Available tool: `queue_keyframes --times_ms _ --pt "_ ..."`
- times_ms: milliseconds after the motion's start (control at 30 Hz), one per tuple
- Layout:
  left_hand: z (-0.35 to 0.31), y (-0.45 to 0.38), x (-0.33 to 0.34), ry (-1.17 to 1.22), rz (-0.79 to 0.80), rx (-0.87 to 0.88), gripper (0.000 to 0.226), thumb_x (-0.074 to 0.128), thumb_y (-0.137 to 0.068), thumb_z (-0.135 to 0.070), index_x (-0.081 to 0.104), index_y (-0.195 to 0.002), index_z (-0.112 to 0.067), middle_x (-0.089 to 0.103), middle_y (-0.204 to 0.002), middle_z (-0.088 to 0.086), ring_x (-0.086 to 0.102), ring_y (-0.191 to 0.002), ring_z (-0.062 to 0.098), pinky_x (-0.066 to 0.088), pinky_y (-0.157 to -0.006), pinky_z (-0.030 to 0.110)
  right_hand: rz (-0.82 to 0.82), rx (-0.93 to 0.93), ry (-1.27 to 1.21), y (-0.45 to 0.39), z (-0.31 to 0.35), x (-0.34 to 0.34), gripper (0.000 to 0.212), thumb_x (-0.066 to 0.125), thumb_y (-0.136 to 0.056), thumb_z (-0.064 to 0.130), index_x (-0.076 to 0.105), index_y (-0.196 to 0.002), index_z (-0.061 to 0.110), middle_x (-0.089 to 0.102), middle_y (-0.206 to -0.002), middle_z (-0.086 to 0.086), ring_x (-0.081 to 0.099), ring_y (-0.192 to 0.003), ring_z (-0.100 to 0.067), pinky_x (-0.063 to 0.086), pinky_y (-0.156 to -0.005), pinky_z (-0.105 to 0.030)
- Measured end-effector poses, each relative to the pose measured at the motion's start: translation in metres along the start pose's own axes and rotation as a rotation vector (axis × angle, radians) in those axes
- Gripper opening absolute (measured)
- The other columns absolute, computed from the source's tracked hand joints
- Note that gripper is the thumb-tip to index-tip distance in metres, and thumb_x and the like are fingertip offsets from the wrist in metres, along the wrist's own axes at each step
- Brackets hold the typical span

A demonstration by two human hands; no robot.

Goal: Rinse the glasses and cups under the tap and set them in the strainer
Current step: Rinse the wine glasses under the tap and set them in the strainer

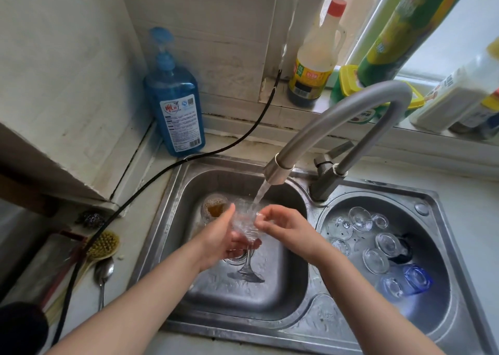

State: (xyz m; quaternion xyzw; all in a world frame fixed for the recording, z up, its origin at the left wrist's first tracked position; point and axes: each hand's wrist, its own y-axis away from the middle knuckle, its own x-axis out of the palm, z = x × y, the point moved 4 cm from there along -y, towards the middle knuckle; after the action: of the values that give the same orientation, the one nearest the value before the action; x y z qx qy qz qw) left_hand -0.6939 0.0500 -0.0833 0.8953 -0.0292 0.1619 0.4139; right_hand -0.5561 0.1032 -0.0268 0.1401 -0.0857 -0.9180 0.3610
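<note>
Two steel basins fill most of our view: a square sink (189, 219) on the left and a round strainer basin (442, 246) on the right, set in a pale, stained counter (129, 246) in a tiled corner below a window sill (297, 106). Bent grey tap (351, 117) reaches over the square sink, water running. Blue soap bottle (175, 111) stands in the corner; a black cable (162, 173) crosses the counter. On the sill, a red-capped bottle (313, 62) and a green bottle (399, 30). Several clear glasses (375, 260) and one blue glass (417, 279) lie upturned in the strainer basin. A cup (214, 207) with brown liquid sits at the sink's back. Brush (104, 244) and spoon (104, 271) lie left of the sink.

Our left hand (221, 238) curls round the bowl of a stemmed wine glass (244, 227), held tilted under the stream. Our right hand (280, 225) has fingers bent, fingertips pinching the glass rim.
</note>
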Motion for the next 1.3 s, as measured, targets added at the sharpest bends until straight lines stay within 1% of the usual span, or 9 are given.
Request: queue_keyframes --times_ms 267,367,467,600,733,933,1067,1133,1300 --pt "-0.014 -0.002 0.003 0.019 -0.179 0.115 0.056 0.020 -0.098 -0.058 0.057 -0.119 -0.022 0.064 -0.117 0.008 0.058 -0.105 0.022 0.046 -0.080 0.035 -0.087 0.062 -0.294 -0.015 -0.011 0.008 0.012 0.058 -0.092 0.007 0.055 -0.082 0.012 0.059 -0.067 0.015 0.054 -0.065 0.003 0.043 -0.067 -0.010" --pt "-0.024 0.003 -0.001 0.049 -0.283 0.241 0.049 0.029 -0.100 -0.050 0.059 -0.092 -0.012 0.067 -0.100 0.008 0.063 -0.099 0.023 0.047 -0.077 0.030 -0.097 0.094 -0.389 -0.025 -0.014 0.013 0.011 0.060 -0.081 0.020 0.055 -0.080 0.010 0.059 -0.073 0.005 0.053 -0.069 -0.008 0.043 -0.070 -0.019" --pt "-0.025 0.011 -0.007 0.016 -0.411 0.275 0.052 0.038 -0.098 -0.048 0.058 -0.063 -0.016 0.063 -0.059 -0.002 0.061 -0.064 0.012 0.043 -0.069 0.029 -0.099 0.195 -0.526 -0.035 -0.016 0.021 0.021 0.059 -0.089 0.023 0.058 -0.089 0.003 0.056 -0.080 -0.009 0.053 -0.072 -0.019 0.043 -0.072 -0.029" --pt "-0.024 0.011 -0.008 0.078 -0.608 0.326 0.030 0.046 -0.094 -0.033 0.059 -0.078 -0.010 0.054 -0.069 0.011 0.054 -0.066 0.021 0.044 -0.063 0.031 -0.291 0.391 -0.546 -0.045 -0.016 0.037 0.029 0.047 -0.098 0.016 0.053 -0.069 0.017 0.052 -0.060 0.004 0.046 -0.056 -0.009 0.040 -0.057 -0.023" --pt "-0.026 0.010 -0.004 0.141 -0.741 0.268 0.027 0.046 -0.090 -0.025 0.060 -0.072 -0.010 0.054 -0.064 0.008 0.051 -0.059 0.021 0.041 -0.059 0.031 -0.462 0.344 -0.532 -0.053 -0.019 0.048 0.042 0.046 -0.100 0.016 0.056 -0.060 0.022 0.047 -0.059 0.003 0.046 -0.047 -0.004 0.042 -0.055 -0.022" --pt "-0.032 0.004 -0.004 0.074 -0.765 0.261 0.030 0.047 -0.090 -0.023 0.062 -0.069 -0.008 0.064 -0.070 0.012 0.060 -0.069 0.026 0.052 -0.068 0.038 -0.356 0.137 -0.361 -0.049 -0.020 0.045 0.023 0.054 -0.097 0.026 0.055 -0.076 0.016 0.054 -0.065 0.007 0.052 -0.065 -0.010 0.046 -0.067 -0.027" --pt "-0.039 0.011 0.008 -0.151 -0.768 0.318 0.034 0.044 -0.093 -0.023 0.056 -0.066 -0.007 0.049 -0.059 0.006 0.045 -0.060 0.022 0.035 -0.053 0.029 -0.341 0.526 -0.120 -0.054 -0.019 0.027 0.030 0.049 -0.097 0.032 0.060 -0.079 0.011 0.058 -0.069 -0.001 0.056 -0.066 -0.014 0.046 -0.068 -0.032" --pt "-0.039 0.009 0.010 -0.172 -0.752 0.301 0.031 0.044 -0.092 -0.023 0.054 -0.066 -0.008 0.045 -0.059 0.006 0.042 -0.062 0.022 0.031 -0.052 0.030 -0.361 0.629 -0.242 -0.050 -0.022 0.026 0.032 0.052 -0.095 0.035 0.059 -0.073 0.013 0.055 -0.066 -0.001 0.052 -0.063 -0.014 0.043 -0.069 -0.033" --pt "-0.040 0.000 -0.001 0.035 -0.720 0.181 0.028 0.045 -0.090 -0.025 0.063 -0.078 -0.006 0.069 -0.089 0.018 0.066 -0.087 0.032 0.054 -0.081 0.042 -0.435 0.104 -0.203 -0.038 -0.011 0.039 0.031 0.057 -0.094 0.034 0.061 -0.090 0.003 0.058 -0.076 -0.003 0.053 -0.072 -0.015 0.046 -0.070 -0.026"
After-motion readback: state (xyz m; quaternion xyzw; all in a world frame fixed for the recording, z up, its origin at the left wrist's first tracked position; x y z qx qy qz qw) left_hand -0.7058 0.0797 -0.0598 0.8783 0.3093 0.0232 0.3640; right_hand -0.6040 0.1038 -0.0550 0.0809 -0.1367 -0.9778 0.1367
